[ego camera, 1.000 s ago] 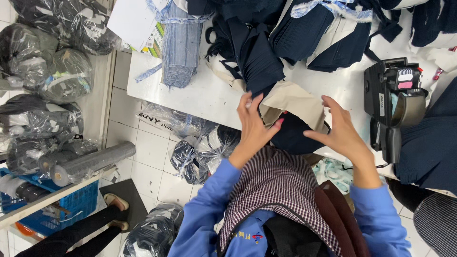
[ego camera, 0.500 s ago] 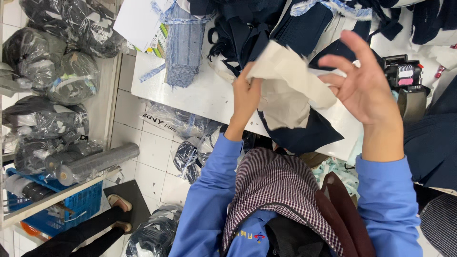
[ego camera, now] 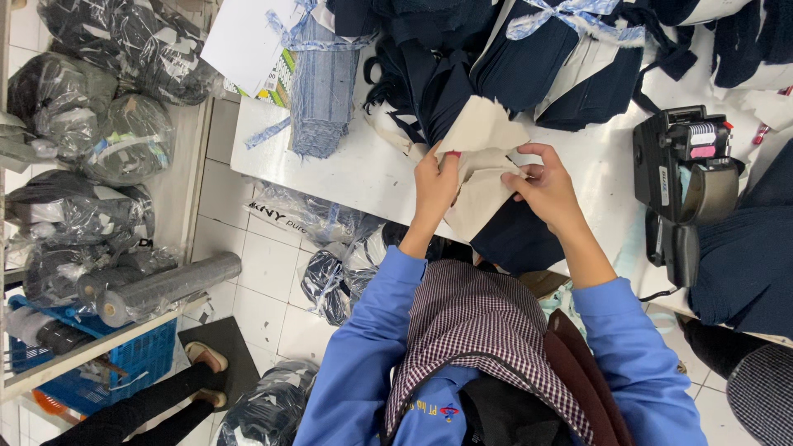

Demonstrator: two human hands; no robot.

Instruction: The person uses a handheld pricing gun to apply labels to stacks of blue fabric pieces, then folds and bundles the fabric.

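Observation:
My left hand (ego camera: 434, 183) and my right hand (ego camera: 543, 187) both grip a beige fabric piece (ego camera: 479, 169) over the white table (ego camera: 355, 169). The beige piece is folded and joined to navy cloth (ego camera: 516, 239) that hangs below it at the table's near edge. My thumbs and fingers pinch the beige piece from either side, close together. Just beyond my hands lies a pile of navy fabric pieces (ego camera: 462, 66) with beige linings.
A black labelling gun (ego camera: 686, 186) lies on the table at the right. A tied bundle of blue-grey striped fabric (ego camera: 322, 83) sits at the left of the table. Plastic-wrapped bundles (ego camera: 83, 124), a grey roll (ego camera: 165, 285) and a blue crate (ego camera: 140, 359) fill the floor at left.
My right hand came down from a raised, spread position to pinch the beige piece beside my left hand. The beige piece now lies folded lower, over the table.

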